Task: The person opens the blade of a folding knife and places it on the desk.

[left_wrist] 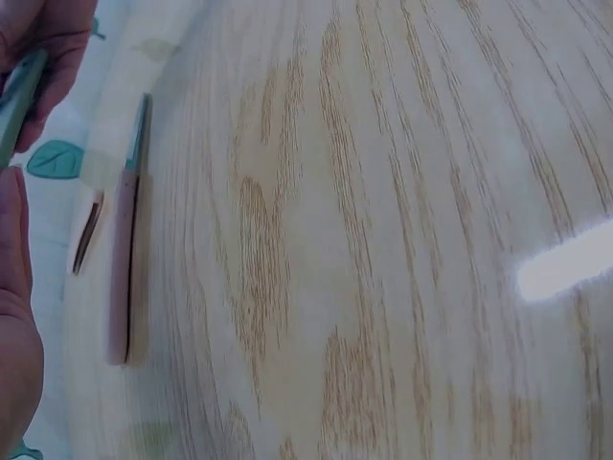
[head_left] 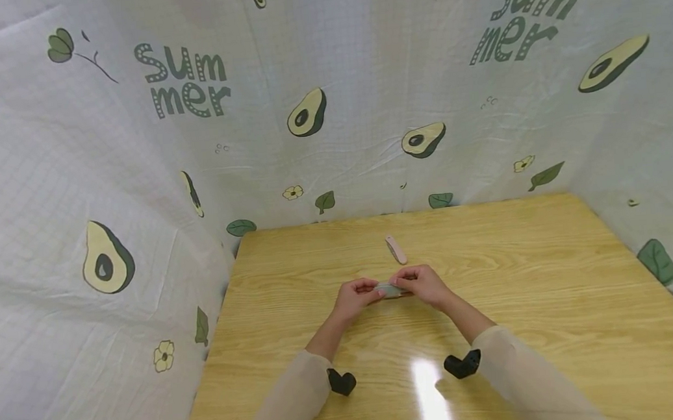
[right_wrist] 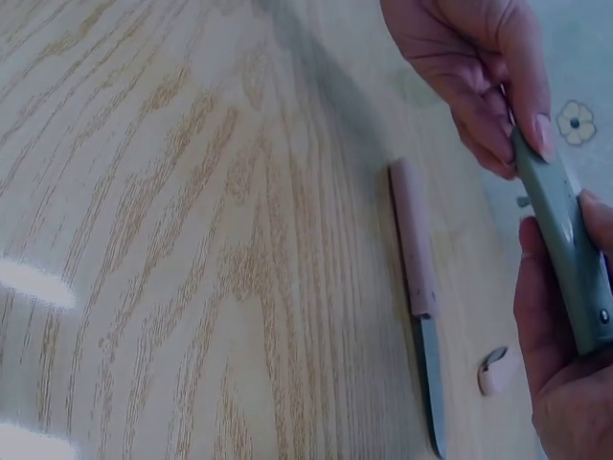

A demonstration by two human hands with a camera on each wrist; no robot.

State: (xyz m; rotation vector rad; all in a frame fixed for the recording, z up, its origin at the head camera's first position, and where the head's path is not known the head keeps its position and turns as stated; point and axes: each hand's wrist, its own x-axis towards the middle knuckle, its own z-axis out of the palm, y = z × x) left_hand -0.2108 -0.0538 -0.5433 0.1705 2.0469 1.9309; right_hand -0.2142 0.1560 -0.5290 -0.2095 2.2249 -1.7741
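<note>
Head view: a person in cream-coloured sleeves (head_left: 299, 395) sits or stands at a wood-grain table (head_left: 293, 258), with a black wrist mount (head_left: 341, 383) near each cuff. The left hand (head_left: 354, 297) and right hand (head_left: 426, 286) come together over the table, each pinching one end of a slender sage-green handle-like piece (head_left: 387, 290), which lies crosswise between them. A pink slotted piece (head_left: 399, 252) rests obliquely on the table just beyond the hands, apart from both. A pale curtain (head_left: 360, 45), printed with avocados, leaves, flowers and the word "summer", hangs behind and beside the table.

Left wrist view: both hands appear only in part, the left at lower left and the right at upper left. The right fingers hold the sage-green handle-like piece; the closure of the left fingers cannot be told from this view alone. A knife (left_wrist: 123, 249) with a pink handle and a narrow grey-green blade lies on the table, apart from the held piece.

Right wrist view: the left thumb presses on the upper end of the sage-green handle-like piece, while the right thumb and fingers grip its lower part, near a small dark round hole. The piece is raised above the table. The pink slotted piece lies near the knife, not touching it
</note>
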